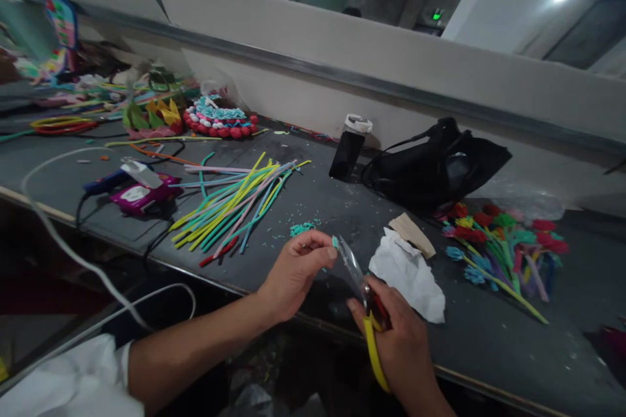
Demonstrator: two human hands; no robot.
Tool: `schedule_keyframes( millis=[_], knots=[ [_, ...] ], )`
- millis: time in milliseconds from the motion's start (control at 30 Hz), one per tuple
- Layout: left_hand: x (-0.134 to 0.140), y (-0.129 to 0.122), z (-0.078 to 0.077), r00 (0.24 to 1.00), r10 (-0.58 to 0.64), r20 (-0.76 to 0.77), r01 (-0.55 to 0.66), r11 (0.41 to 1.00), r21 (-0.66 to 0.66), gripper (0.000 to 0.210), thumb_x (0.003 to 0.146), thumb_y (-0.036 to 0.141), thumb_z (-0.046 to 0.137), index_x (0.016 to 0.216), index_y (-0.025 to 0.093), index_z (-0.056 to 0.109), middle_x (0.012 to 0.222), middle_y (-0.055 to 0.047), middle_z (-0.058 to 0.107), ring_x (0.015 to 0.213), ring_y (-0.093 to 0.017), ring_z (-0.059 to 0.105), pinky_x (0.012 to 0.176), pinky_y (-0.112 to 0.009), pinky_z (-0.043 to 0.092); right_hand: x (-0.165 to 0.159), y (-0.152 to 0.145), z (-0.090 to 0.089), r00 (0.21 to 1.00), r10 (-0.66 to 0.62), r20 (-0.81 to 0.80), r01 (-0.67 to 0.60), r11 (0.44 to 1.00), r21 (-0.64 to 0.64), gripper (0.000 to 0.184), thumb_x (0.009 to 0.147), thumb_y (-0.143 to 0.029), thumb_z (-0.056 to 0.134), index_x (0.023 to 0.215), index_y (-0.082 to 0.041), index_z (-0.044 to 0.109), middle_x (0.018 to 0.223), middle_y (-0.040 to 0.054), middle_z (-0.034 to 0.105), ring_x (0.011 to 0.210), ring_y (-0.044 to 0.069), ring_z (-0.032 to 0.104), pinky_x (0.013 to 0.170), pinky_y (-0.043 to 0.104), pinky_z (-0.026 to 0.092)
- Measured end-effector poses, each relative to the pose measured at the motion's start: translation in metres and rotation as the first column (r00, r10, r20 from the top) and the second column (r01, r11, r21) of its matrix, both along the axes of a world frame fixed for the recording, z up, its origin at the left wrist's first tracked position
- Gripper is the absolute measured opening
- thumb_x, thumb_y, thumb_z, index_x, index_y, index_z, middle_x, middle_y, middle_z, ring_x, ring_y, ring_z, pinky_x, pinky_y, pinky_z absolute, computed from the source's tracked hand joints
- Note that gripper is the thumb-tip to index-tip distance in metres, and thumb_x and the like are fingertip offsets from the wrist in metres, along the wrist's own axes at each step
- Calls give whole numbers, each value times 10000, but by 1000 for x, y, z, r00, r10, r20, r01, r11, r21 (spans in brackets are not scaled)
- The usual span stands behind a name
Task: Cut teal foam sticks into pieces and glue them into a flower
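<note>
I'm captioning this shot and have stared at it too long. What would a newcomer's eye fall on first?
Probably the loose bundle of thin yellow, green and pink stems fanned out left of centre on the dark grey table. Next, front and centre, the yellow-handled metal scissors in the right hand, blades beside the left hand. Then the bright bunch of multicoloured handmade-looking flowers at right.

A loose white sleeve [68, 378], creased in broad folds, ends in a narrow, plain hem [123, 366] around the left arm [161, 365]; the forearm [210, 339] is bare, as are the left hand [296, 270] and the right hand [403, 332]
</note>
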State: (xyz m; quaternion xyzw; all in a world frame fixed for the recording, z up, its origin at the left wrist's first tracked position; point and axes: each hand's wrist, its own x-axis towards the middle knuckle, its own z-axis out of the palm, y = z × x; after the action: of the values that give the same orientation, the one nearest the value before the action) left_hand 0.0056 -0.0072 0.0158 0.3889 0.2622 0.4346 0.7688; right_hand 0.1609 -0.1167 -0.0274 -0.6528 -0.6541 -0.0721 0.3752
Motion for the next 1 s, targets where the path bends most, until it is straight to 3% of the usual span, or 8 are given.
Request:
schedule_keyframes(
  millis=[333,700,833,1000],
  knots=[
    [2,-2,-4,1000,-4,14,3,1000,24,89,698,201,763,729,174,685,716,20,662,704,-105,572,718,-228,420,0,-4,1,999,29,21,-29,999,-32,237,897,-345,596,1077,-193,621,809,30,684,705,171,671,664,276,544],
    [2,-2,-5,999,-16,-34,17,999,41,120,694,228,751,731,167,656,714,1,660,714,-129,581,753,-265,431,3,-7,-2,999,-2,49,4,999,-51,251,906,-365,577,1052,-180,663,877,67,735,717,181,705,636,258,541],
    [2,-1,-6,998,8,-66,-5,999,47,133,678,234,755,726,166,652,702,10,627,700,-119,550,723,-252,413,4,-5,1,995,-52,-90,46,997,-66,294,874,-434,610,1019,-184,667,807,41,736,642,166,692,605,239,537],
    [4,-2,-13,992,-13,-126,20,998,54,139,657,239,764,697,163,654,672,29,580,672,-103,499,676,-233,374,8,-3,16,922,-94,-375,19,980,-198,294,833,-456,643,981,-203,663,604,-34,649,487,122,609,500,199,502]
  ],
)
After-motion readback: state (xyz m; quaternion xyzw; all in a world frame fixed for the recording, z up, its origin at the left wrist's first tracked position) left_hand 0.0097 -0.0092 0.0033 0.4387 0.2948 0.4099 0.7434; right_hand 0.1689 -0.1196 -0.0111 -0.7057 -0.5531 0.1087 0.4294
